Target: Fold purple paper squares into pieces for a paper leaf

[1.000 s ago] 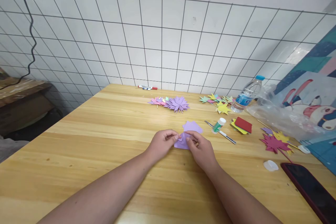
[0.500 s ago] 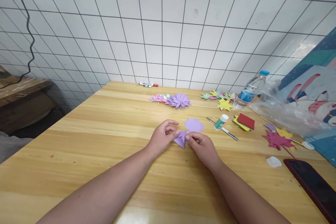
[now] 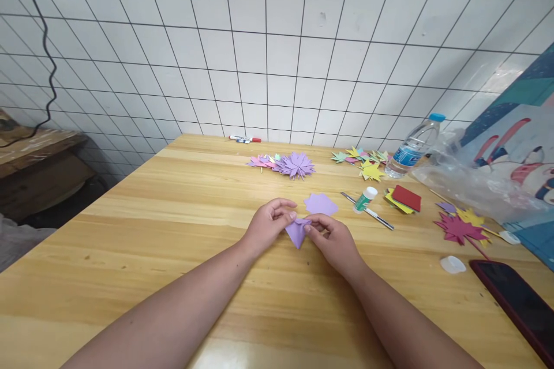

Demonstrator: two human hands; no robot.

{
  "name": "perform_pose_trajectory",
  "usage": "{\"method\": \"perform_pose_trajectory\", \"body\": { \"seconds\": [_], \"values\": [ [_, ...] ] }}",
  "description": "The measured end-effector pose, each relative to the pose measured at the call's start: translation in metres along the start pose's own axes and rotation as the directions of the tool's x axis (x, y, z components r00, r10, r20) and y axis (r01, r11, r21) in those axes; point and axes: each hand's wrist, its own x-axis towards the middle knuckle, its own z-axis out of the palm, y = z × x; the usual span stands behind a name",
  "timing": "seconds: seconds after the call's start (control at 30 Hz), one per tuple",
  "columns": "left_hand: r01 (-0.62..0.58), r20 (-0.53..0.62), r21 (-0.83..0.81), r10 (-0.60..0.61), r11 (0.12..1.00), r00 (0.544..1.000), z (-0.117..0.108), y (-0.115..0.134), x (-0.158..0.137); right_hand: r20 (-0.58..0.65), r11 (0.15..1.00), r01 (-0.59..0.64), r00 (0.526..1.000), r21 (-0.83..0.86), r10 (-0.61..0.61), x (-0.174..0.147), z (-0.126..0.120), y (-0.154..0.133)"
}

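Note:
A small folded piece of purple paper [image 3: 296, 234] is held between my two hands, its point toward me. My left hand [image 3: 269, 225] pinches its upper left edge between thumb and fingers. At the upper right edge my right hand [image 3: 331, 237] grips it the same way. Just beyond the fingers a flat purple paper shape with a jagged edge [image 3: 321, 204] lies on the wooden table [image 3: 208, 288]. Right of it are a pen-like cutter [image 3: 375, 218] and an upright glue stick [image 3: 365, 200].
Layered purple paper leaves [image 3: 298, 165] lie near the tiled wall. On the right are a water bottle [image 3: 411, 153], red and yellow paper squares [image 3: 405, 198], a dark red paper leaf [image 3: 459, 229], a white cap [image 3: 453, 264] and a phone [image 3: 515, 300]. Markers [image 3: 244, 139] rest at the back.
The purple paper's top edge has bent over between my fingers, and its point now reaches slightly nearer to me. Both hands keep their grip, almost in place.

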Motion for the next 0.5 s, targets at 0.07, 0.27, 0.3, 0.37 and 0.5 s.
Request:
{"method": "perform_pose_trajectory", "body": {
  "seconds": [0.07, 0.27, 0.3, 0.37, 0.5],
  "values": [
    [-0.008, 0.064, 0.085, 0.002, 0.996, 0.998, 0.0004, -0.0006, -0.0007, 0.034, 1.000, 0.017, 0.999, 0.010, -0.018, -0.0005, -0.0002, 0.0008],
    [-0.053, 0.155, 0.323, 0.002, 0.945, 0.988, 0.0022, -0.0012, -0.0023, 0.029, 0.999, 0.006, 1.000, 0.031, -0.007, 0.0003, -0.0004, 0.0070],
    [-0.043, 0.159, 0.308, -0.007, 0.950, 0.987, 0.0022, -0.0013, -0.0021, 0.032, 0.999, -0.004, 0.999, 0.052, 0.003, 0.0003, 0.0001, 0.0078],
    [-0.021, 0.157, 0.232, -0.016, 0.972, 0.987, 0.0017, -0.0024, -0.0013, 0.037, 0.996, 0.006, 0.999, 0.093, -0.009, -0.0002, 0.0013, 0.0083],
    [-0.007, 0.143, 0.136, -0.013, 0.991, 0.990, 0.0001, -0.0071, 0.0010, 0.052, 0.996, 0.073, 0.996, 0.059, -0.076, -0.0020, 0.0037, 0.0059]
  ]
}}
